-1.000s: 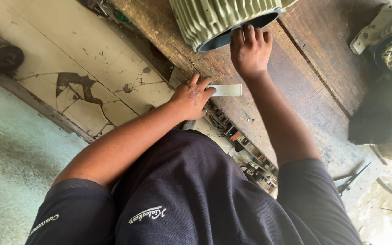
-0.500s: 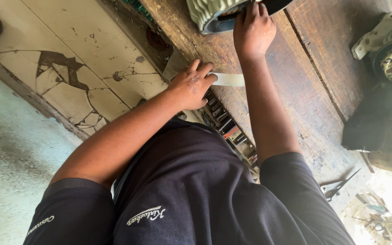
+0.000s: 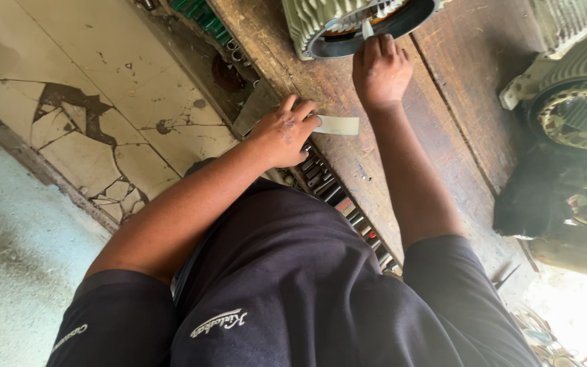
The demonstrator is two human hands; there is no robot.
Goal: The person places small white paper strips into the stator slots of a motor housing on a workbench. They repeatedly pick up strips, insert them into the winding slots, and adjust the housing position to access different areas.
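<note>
My left hand had its fingers closed in a pinch on a pale paper strip, which stuck out flat toward three o'clock over the wooden bench. My right hand was at one o'clock from the left, well apart from it, palm down, with the fingers curled around a second pale strip. That strip stood up between my fingertips and pointed toward twelve o'clock into the open mouth of the green ribbed motor housing. My fingertips touched the dark rim of the housing; whether the strip's far end sat in a slot of the copper-coloured core, I could not tell.

The housing lay on its side at the bench's twelve o'clock edge. At three o'clock from my right hand stood another motor stator with its winding ring facing up, and below it a dark cloth bundle. A tray of sockets and bits ran along the bench edge just under my left hand, at about five o'clock. At nine o'clock lay the cracked tile floor.
</note>
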